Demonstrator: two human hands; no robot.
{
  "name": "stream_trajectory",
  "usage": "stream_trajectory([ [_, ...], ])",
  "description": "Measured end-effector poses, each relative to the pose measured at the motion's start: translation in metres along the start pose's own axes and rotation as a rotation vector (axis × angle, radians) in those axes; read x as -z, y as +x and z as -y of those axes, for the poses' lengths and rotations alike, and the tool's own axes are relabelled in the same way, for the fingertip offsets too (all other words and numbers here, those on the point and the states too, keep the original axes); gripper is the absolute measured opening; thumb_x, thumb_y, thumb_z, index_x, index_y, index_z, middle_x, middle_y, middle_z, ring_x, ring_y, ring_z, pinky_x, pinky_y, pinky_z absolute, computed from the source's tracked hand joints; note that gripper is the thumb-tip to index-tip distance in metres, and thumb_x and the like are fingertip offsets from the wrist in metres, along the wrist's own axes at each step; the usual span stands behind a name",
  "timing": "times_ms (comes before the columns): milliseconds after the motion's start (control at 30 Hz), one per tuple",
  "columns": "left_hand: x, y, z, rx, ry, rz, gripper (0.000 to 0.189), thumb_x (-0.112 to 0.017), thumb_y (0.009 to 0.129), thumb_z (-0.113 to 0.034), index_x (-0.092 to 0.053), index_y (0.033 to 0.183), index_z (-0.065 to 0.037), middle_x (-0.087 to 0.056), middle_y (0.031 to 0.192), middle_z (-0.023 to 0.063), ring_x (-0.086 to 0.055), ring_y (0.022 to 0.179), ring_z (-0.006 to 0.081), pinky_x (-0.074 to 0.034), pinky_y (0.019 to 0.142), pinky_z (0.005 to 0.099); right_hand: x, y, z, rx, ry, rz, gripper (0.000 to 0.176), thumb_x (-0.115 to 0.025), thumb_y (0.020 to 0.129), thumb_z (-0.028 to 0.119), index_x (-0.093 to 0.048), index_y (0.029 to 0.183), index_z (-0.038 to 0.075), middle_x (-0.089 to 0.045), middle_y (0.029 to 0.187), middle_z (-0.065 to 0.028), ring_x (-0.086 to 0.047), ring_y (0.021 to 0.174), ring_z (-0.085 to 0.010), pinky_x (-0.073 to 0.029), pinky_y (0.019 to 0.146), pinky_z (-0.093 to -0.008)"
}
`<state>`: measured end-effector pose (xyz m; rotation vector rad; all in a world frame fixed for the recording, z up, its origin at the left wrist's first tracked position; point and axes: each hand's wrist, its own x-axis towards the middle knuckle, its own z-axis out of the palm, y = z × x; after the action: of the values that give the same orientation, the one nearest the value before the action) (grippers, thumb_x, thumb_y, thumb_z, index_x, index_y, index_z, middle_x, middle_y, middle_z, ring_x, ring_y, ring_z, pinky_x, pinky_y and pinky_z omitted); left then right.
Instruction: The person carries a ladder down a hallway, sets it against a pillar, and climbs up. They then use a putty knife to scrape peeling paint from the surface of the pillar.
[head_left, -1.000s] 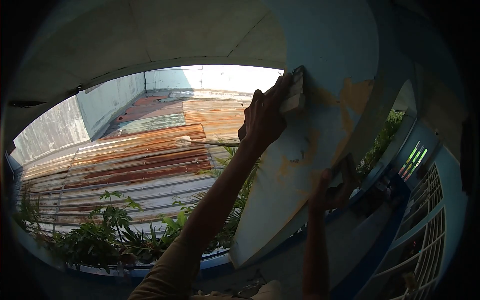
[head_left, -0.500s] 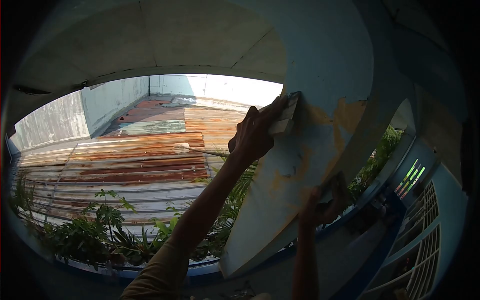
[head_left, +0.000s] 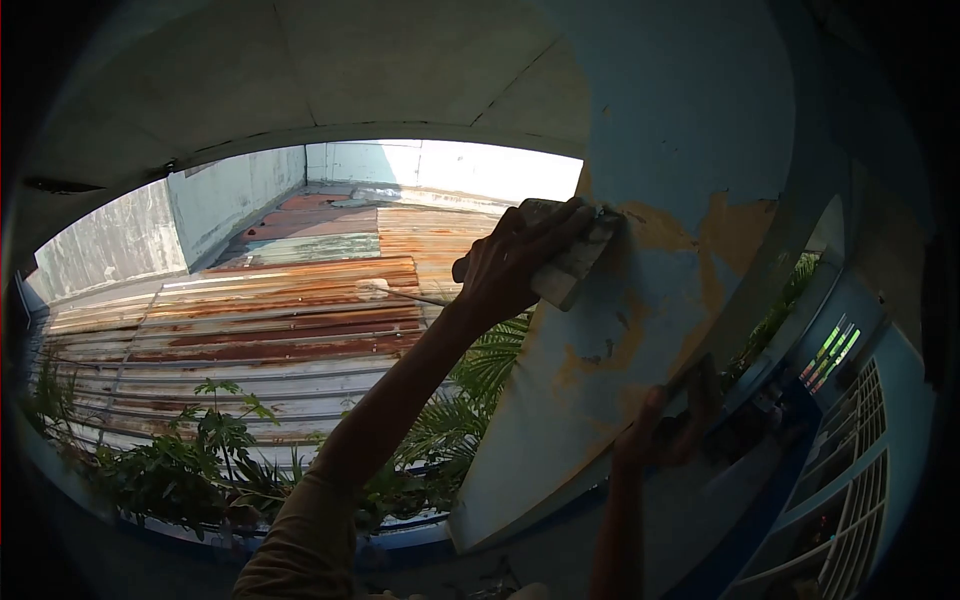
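My left hand (head_left: 505, 265) is closed on a flat, pale putty scraper (head_left: 582, 262), its edge against the left part of the blue pillar (head_left: 690, 150). Smeared whitish material shows on the scraper's face. Tan patches (head_left: 738, 235) mark the pillar to the right of it. Lower down, in shadow, my right hand (head_left: 650, 435) is curled around a dark flat plate (head_left: 703, 392) beside the pillar's right edge. Too little light falls there to tell exactly what that plate is.
Beyond the opening lies a rusty corrugated roof (head_left: 290, 310) with a pole (head_left: 410, 295) over it. Leafy plants (head_left: 215, 445) line the ledge below. A concrete ceiling (head_left: 400, 70) arches overhead. White window grilles (head_left: 855, 510) stand at right.
My left hand and its scraper have shifted slightly, and more of the scraper's broad face now shows. My right hand sits a little lower and farther right. The whole view has moved slightly.
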<state>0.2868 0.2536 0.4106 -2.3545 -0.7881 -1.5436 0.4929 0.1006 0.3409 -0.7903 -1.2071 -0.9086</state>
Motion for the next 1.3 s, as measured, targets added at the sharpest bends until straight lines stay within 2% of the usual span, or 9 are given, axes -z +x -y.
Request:
stream_trajectory([
  [167, -0.007, 0.044, -0.014, -0.006, 0.021, -0.241, 0.103, -0.076, 0.066, 0.002, -0.043, 0.157, -0.03, -0.055, 0.153, -0.0026, -0.06, 0.107, 0.0317, -0.062, 0.078, 0.041, 0.0, 0.0, 0.0, -0.023, 0.013, -0.012, 0.051, -0.064, 0.103, 0.037, -0.062, 0.125, -0.009, -0.06, 0.133, -0.0268, -0.062, 0.121, -0.039, -0.054, 0.098, -0.0514],
  [333, 0.004, 0.072, -0.007, -0.025, 0.003, -0.23, 0.1, -0.077, 0.068, 0.001, -0.043, 0.157, -0.028, -0.054, 0.154, -0.0011, -0.058, 0.096, 0.0293, -0.059, 0.074, 0.0392, 0.0, 0.002, -0.004, 0.012, 0.039, -0.015, 0.048, -0.071, 0.097, 0.036, -0.061, 0.121, -0.005, -0.062, 0.13, -0.0252, -0.062, 0.119, -0.0374, -0.054, 0.098, -0.0514],
  [533, -0.018, -0.077, -0.045, -0.079, -0.05, -0.017, 0.08, -0.079, 0.073, -0.011, -0.058, 0.148, -0.026, -0.059, 0.15, -0.003, -0.056, 0.084, 0.0233, -0.057, 0.059, 0.0323, -0.003, 0.001, -0.003, -0.001, 0.036, -0.04, 0.047, -0.072, 0.096, 0.035, -0.062, 0.121, -0.004, -0.062, 0.13, -0.0247, -0.063, 0.118, -0.0369, -0.055, 0.098, -0.0493],
  [633, -0.026, -0.078, -0.054, -0.077, -0.038, -0.128, 0.076, -0.078, 0.074, -0.011, -0.06, 0.147, -0.026, -0.058, 0.152, -0.0035, -0.055, 0.083, 0.0221, -0.056, 0.059, 0.0315, -0.004, -0.002, -0.002, -0.01, 0.023, -0.025, 0.047, -0.073, 0.096, 0.035, -0.062, 0.121, -0.004, -0.062, 0.13, -0.0245, -0.063, 0.118, -0.0375, -0.054, 0.098, -0.0498],
  [733, 0.003, -0.008, -0.065, -0.132, -0.039, -0.205, 0.083, -0.081, 0.071, -0.015, -0.056, 0.15, -0.028, -0.058, 0.151, -0.0031, -0.058, 0.09, 0.0252, -0.061, 0.064, 0.0331, -0.004, 0.001, -0.001, 0.008, 0.014, -0.025, 0.047, -0.07, 0.098, 0.034, -0.062, 0.122, -0.005, -0.062, 0.13, -0.0253, -0.062, 0.118, -0.0383, -0.053, 0.099, -0.0508],
  [833, 0.012, 0.004, -0.059, -0.183, -0.005, -0.134, 0.086, -0.082, 0.071, -0.015, -0.053, 0.151, -0.028, -0.055, 0.154, -0.0027, -0.058, 0.095, 0.0266, -0.062, 0.068, 0.0348, -0.005, 0.0, 0.0, 0.008, 0.011, -0.038, 0.046, -0.068, 0.1, 0.032, -0.061, 0.124, -0.006, -0.062, 0.131, -0.0257, -0.062, 0.119, -0.0384, -0.052, 0.101, -0.0512],
  [933, 0.007, -0.038, -0.06, -0.232, -0.018, -0.068, 0.083, -0.081, 0.072, -0.015, -0.054, 0.15, -0.027, -0.055, 0.153, -0.0022, -0.058, 0.096, 0.026, -0.062, 0.069, 0.0358, -0.006, -0.002, -0.001, 0.006, 0.033, -0.049, 0.044, -0.071, 0.098, 0.03, -0.062, 0.123, -0.006, -0.062, 0.131, -0.0249, -0.061, 0.12, -0.0379, -0.051, 0.102, -0.0509],
  [1200, 0.015, -0.042, -0.076, -0.147, -0.035, 0.006, 0.08, -0.078, 0.076, -0.013, -0.054, 0.151, -0.026, -0.057, 0.153, -0.0002, -0.057, 0.088, 0.0262, -0.06, 0.066, 0.0349, -0.01, -0.003, 0.001, -0.028, 0.044, -0.082, 0.041, -0.073, 0.096, 0.027, -0.065, 0.119, -0.007, -0.064, 0.128, -0.0244, -0.063, 0.118, -0.0378, -0.052, 0.101, -0.0497],
  [1300, 0.001, -0.035, -0.095, -0.028, -0.098, -0.121, 0.094, -0.082, 0.067, -0.009, -0.05, 0.155, -0.024, -0.054, 0.155, -0.0011, -0.054, 0.081, 0.0235, -0.056, 0.066, 0.0331, -0.012, -0.003, 0.001, -0.044, -0.021, -0.092, 0.044, -0.076, 0.092, 0.031, -0.065, 0.117, -0.004, -0.066, 0.124, -0.0227, -0.064, 0.116, -0.0384, -0.055, 0.098, -0.0498],
])
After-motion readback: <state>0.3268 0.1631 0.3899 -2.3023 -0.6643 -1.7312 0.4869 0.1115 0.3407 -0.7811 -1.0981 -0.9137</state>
